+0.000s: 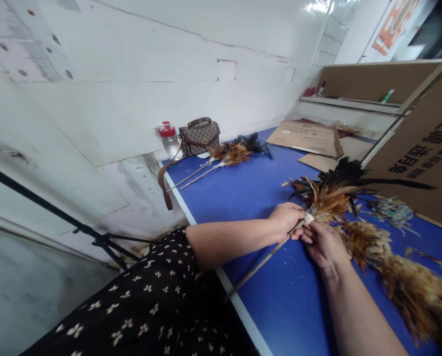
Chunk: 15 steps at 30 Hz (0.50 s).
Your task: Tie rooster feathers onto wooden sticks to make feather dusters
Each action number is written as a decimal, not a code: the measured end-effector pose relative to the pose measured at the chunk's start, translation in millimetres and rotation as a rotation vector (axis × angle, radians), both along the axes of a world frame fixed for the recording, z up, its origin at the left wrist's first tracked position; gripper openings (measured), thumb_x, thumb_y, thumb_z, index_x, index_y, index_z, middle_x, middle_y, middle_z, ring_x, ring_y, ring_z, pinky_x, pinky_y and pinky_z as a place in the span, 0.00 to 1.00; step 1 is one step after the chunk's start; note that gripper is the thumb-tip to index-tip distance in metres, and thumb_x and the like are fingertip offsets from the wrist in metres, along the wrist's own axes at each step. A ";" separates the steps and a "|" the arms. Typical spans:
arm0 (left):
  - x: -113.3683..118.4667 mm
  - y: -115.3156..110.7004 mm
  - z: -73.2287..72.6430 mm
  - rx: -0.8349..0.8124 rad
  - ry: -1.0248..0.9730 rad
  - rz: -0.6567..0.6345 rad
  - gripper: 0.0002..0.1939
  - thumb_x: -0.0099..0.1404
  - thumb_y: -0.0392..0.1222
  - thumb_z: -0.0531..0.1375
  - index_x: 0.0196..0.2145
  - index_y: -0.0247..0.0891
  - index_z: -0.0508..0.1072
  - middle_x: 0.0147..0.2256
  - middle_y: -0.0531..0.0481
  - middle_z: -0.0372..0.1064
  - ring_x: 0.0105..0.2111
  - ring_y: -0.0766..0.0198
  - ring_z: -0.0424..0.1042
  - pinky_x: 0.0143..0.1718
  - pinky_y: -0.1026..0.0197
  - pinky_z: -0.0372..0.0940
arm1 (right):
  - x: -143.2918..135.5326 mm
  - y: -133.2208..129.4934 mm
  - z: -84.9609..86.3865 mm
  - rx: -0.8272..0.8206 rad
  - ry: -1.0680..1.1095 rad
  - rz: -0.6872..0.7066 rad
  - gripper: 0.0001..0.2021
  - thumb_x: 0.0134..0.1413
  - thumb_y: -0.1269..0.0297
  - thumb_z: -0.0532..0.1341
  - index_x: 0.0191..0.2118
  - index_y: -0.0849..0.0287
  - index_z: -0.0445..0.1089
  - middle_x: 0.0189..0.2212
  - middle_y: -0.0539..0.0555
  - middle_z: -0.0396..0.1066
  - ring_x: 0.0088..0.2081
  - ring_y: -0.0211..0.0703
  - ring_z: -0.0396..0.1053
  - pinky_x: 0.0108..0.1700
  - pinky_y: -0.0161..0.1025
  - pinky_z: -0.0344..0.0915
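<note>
Duster (273, 251) is grasped by the left hand (287, 220) and the right hand (327, 242) at its white binding (309, 218), feathers (330, 200) beyond them over the table (221, 198), probably because this joint needs to be steady.

Two bare hands close together, fingers bent.
The left forearm (228, 240) reaches almost level from the left, and the left hand (287, 220) curls into a grip. The right forearm (362, 301) slants up from the lower right; the right hand (325, 243) pinches just beside it, palm partly showing.
</note>
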<state>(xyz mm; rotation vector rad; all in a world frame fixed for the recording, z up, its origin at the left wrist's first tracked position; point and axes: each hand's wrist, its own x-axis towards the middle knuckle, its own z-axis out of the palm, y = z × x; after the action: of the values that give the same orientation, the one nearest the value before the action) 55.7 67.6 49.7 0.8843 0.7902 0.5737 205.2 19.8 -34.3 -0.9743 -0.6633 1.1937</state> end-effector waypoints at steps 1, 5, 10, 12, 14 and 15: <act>0.2 -1.4 0.4 0.003 0.003 0.004 0.09 0.74 0.27 0.57 0.44 0.41 0.68 0.22 0.59 0.66 0.12 0.71 0.59 0.15 0.69 0.50 | 0.9 -0.4 -0.6 0.002 -0.006 0.007 0.22 0.43 0.56 0.86 0.31 0.57 0.74 0.22 0.45 0.60 0.22 0.32 0.55 0.20 0.30 0.53; 1.8 -5.9 1.6 0.033 0.004 0.029 0.09 0.74 0.27 0.59 0.45 0.41 0.68 0.19 0.60 0.65 0.12 0.69 0.60 0.15 0.70 0.52 | 3.0 -2.8 0.3 0.014 -0.021 0.018 0.23 0.42 0.56 0.87 0.31 0.57 0.74 0.22 0.44 0.58 0.23 0.32 0.54 0.22 0.31 0.55; 4.1 -8.7 1.8 0.052 -0.011 0.074 0.10 0.74 0.26 0.62 0.44 0.39 0.70 0.16 0.62 0.63 0.10 0.69 0.60 0.16 0.68 0.56 | -0.3 -4.5 5.0 0.037 -0.043 0.036 0.22 0.43 0.54 0.86 0.33 0.56 0.75 0.21 0.42 0.56 0.23 0.32 0.54 0.26 0.33 0.61; 5.4 -8.8 0.6 0.065 -0.026 0.099 0.10 0.74 0.26 0.62 0.43 0.39 0.70 0.17 0.62 0.63 0.10 0.69 0.60 0.15 0.69 0.55 | -2.2 -4.3 6.1 0.038 -0.057 0.040 0.22 0.44 0.52 0.86 0.34 0.56 0.76 0.21 0.42 0.57 0.23 0.33 0.56 0.26 0.35 0.63; 7.1 -8.2 -1.9 0.076 -0.023 0.122 0.11 0.74 0.24 0.61 0.42 0.40 0.70 0.17 0.62 0.63 0.10 0.69 0.59 0.15 0.69 0.54 | -4.1 -3.7 6.8 0.035 -0.072 0.036 0.22 0.44 0.51 0.86 0.34 0.56 0.77 0.21 0.43 0.58 0.22 0.35 0.57 0.26 0.36 0.63; 8.2 -7.9 -3.4 0.079 -0.015 0.130 0.11 0.74 0.24 0.60 0.43 0.40 0.70 0.17 0.62 0.64 0.10 0.69 0.59 0.15 0.69 0.54 | -5.2 -3.3 7.1 0.033 -0.078 0.029 0.22 0.44 0.51 0.86 0.34 0.56 0.77 0.20 0.43 0.58 0.22 0.35 0.57 0.26 0.36 0.63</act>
<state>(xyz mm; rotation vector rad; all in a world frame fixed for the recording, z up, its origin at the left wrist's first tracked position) 63.9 59.7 46.2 0.9046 0.8197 0.7293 200.0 16.5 -27.2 -0.9909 -0.7593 1.1711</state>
